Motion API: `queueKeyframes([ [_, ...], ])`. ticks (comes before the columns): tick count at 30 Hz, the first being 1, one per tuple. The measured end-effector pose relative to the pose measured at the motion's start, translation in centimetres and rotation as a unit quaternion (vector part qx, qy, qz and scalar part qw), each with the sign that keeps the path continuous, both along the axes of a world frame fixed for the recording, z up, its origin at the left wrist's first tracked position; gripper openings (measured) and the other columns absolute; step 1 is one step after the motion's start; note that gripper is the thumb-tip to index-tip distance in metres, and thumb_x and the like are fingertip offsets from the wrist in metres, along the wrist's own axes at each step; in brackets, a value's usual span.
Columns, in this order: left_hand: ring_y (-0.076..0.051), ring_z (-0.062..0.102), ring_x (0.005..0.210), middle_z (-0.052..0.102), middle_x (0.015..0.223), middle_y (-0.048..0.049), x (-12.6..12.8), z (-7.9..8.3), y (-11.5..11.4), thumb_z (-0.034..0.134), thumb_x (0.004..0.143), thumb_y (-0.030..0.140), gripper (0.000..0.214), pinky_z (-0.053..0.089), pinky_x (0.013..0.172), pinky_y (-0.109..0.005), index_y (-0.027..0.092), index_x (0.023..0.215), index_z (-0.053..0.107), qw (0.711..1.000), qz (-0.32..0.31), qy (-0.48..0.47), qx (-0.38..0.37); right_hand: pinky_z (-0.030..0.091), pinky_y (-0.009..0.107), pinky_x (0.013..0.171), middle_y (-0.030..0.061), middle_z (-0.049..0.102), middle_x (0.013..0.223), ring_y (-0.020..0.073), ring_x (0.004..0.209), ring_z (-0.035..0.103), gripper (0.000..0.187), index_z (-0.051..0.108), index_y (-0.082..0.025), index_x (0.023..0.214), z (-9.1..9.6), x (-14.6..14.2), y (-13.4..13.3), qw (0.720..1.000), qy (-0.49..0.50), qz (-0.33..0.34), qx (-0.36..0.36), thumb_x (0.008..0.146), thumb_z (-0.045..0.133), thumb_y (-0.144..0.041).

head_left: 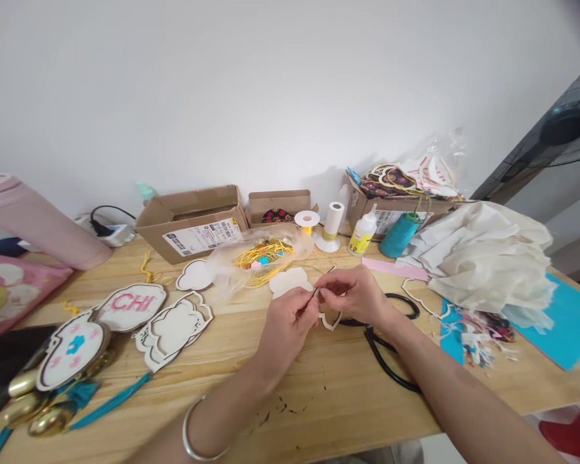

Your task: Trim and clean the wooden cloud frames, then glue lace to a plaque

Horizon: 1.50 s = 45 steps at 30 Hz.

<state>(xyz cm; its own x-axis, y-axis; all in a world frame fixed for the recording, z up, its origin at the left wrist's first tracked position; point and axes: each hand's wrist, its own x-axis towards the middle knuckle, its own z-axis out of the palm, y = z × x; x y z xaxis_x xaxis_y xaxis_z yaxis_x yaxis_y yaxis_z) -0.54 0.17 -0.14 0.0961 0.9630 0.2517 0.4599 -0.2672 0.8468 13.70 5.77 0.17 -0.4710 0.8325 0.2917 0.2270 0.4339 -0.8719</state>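
Small cutout (329,319), tan with a white rim and lobed like a cloud, hangs tilted at mid-table, just off the wood. Thin dark strand (325,278) slants up from it, toward the far right.

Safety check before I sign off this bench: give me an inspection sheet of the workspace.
Surface: wooden table, dark crumbs near front edge.
Job's things: thin dark strand; small white cutout close by.
Clutter: cardboard boxes, glue bottle, teal spool, fabric heap.
Grippers: left hand and right hand both pinch the strand.
Cables: black cable at power strip, back left; black loop, kind unclear.
Surroundings: white wall; fan at right.
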Motion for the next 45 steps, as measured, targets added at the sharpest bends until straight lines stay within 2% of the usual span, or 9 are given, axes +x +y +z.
queueKeyframes([
  [7,-0.008,0.044,0.052,0.047,0.056,0.0016,0.1,0.0,-0.1,0.04,0.083,0.026,0.034,0.034,0.052,-0.02,0.016,0.052,0.05,1.0,-0.003,0.0,0.021,0.045,0.017,0.048,0.0007,0.064,0.058,0.0085,0.049,0.056,0.018,0.067,-0.015,0.069,0.3,-0.1,-0.5,0.993,-0.037,-0.047,0.102,0.062,0.05,-0.013],
  [22,-0.009,0.048,0.053,0.052,0.054,0.0015,0.1,-0.1,0.0,0.041,0.082,0.027,0.032,0.037,0.054,-0.02,0.016,0.054,0.054,1.0,0.005,-0.012,0.012,0.044,0.018,0.05,-0.0005,0.061,0.055,0.0081,0.048,0.054,0.015,0.064,-0.016,0.069,0.0,-0.3,-0.6,0.984,-0.087,-0.058,0.141,0.064,0.049,-0.013],
  [25,-0.01,0.051,0.053,0.054,0.054,0.0011,0.0,-0.2,0.0,0.041,0.082,0.029,0.031,0.04,0.056,-0.021,0.016,0.06,0.057,0.999,0.008,-0.043,-0.024,0.047,0.018,0.053,-0.0018,0.06,0.06,0.0084,0.054,0.057,0.025,0.061,-0.017,0.093,-0.4,0.0,-0.1,0.997,-0.036,0.011,0.066,0.073,0.045,-0.016],
  [27,-0.011,0.052,0.054,0.055,0.054,0.0008,-0.1,-0.4,0.1,0.041,0.082,0.03,0.03,0.041,0.056,-0.022,0.015,0.062,0.058,0.998,0.011,-0.055,-0.035,0.048,0.019,0.059,-0.0028,0.059,0.064,0.0097,0.065,0.061,0.037,0.048,-0.019,0.115,-0.4,0.1,0.1,0.998,0.0,0.059,0.026,0.079,0.041,-0.018],
  [30,-0.011,0.053,0.055,0.056,0.056,0.0004,-0.2,-0.5,0.2,0.041,0.082,0.03,0.031,0.041,0.057,-0.023,0.015,0.061,0.058,0.997,0.015,-0.063,-0.036,0.049,0.021,0.062,-0.0008,0.06,0.073,0.0107,0.072,0.062,0.044,0.033,-0.019,0.127,-0.1,0.2,0.0,0.999,0.009,0.047,0.008,0.083,0.036,-0.021],
  [33,-0.011,0.053,0.055,0.055,0.058,0.0005,-0.2,-0.4,0.3,0.042,0.082,0.03,0.031,0.04,0.056,-0.022,0.015,0.06,0.057,0.997,0.024,-0.062,-0.033,0.046,0.02,0.051,0.0017,0.062,0.078,0.0095,0.057,0.06,0.04,0.036,-0.018,0.121,0.3,0.0,-0.4,0.999,-0.03,-0.018,0.02,0.082,0.041,-0.026],
  [37,-0.01,0.051,0.055,0.052,0.058,0.0011,-0.4,-0.1,0.3,0.042,0.082,0.029,0.029,0.04,0.054,-0.021,0.016,0.061,0.056,0.998,0.042,-0.052,-0.008,0.039,0.019,0.045,-0.0005,0.059,0.062,0.0095,0.047,0.053,0.021,0.047,-0.018,0.096,0.8,-0.3,-0.8,0.988,-0.101,-0.087,0.083,0.079,0.045,-0.031],
  [40,-0.009,0.047,0.055,0.05,0.057,0.0009,-0.4,0.1,0.4,0.042,0.082,0.025,0.029,0.037,0.053,-0.021,0.016,0.058,0.054,0.998,0.046,0.002,0.036,0.035,0.021,0.045,-0.0018,0.056,0.053,0.0107,0.046,0.051,0.014,0.05,-0.018,0.084,1.1,-0.6,-1.0,0.963,-0.21,-0.096,0.14,0.078,0.046,-0.03],
  [45,-0.009,0.042,0.055,0.045,0.059,0.0007,-0.6,-0.1,0.5,0.041,0.082,0.02,0.025,0.034,0.052,-0.022,0.016,0.061,0.054,0.985,0.04,0.119,0.116,0.028,0.022,0.045,0.0013,0.063,0.062,0.0136,0.051,0.055,0.014,0.053,-0.018,0.083,1.7,-1.0,-1.4,0.916,-0.331,-0.128,0.187,0.08,0.043,-0.028],
])
